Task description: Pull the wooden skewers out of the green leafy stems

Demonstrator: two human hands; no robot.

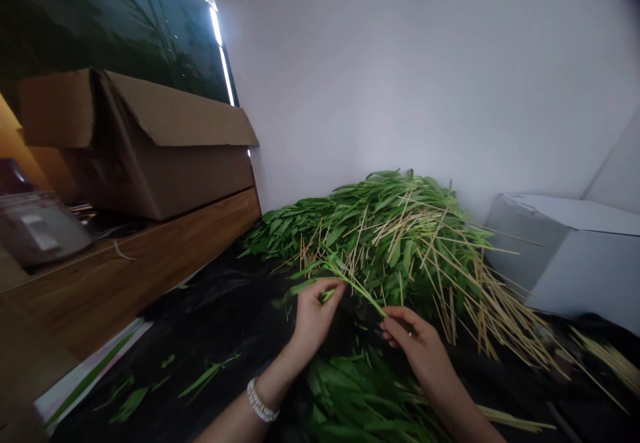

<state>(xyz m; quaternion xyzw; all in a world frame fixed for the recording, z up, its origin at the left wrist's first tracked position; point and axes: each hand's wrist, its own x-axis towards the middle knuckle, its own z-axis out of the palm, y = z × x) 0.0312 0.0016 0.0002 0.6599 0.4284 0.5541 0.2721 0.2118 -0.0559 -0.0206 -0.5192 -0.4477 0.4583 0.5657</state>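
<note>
Between the two hands, in the head view, a green stalk (369, 299) lay aslant, its long axis running from the right hand (389, 319) forward and leftward to a leafy end just past the left hand (323, 297). The right hand was pinched on the bare lower tip, so it was nearer that end; the left was nearer the leaves, its fingers curled beside them, though whether they had closed on one could not be made out. The hands stood apart, with the stalk's bare stretch in the gap.

Ahead of both hands rose a heap of leafy greens (325, 211), with pale sticks (487, 296) strewn over its right side, beyond the right hand. Nearer the wearer, below and between the forearms, lay a second leafy pile (360, 396).
</note>
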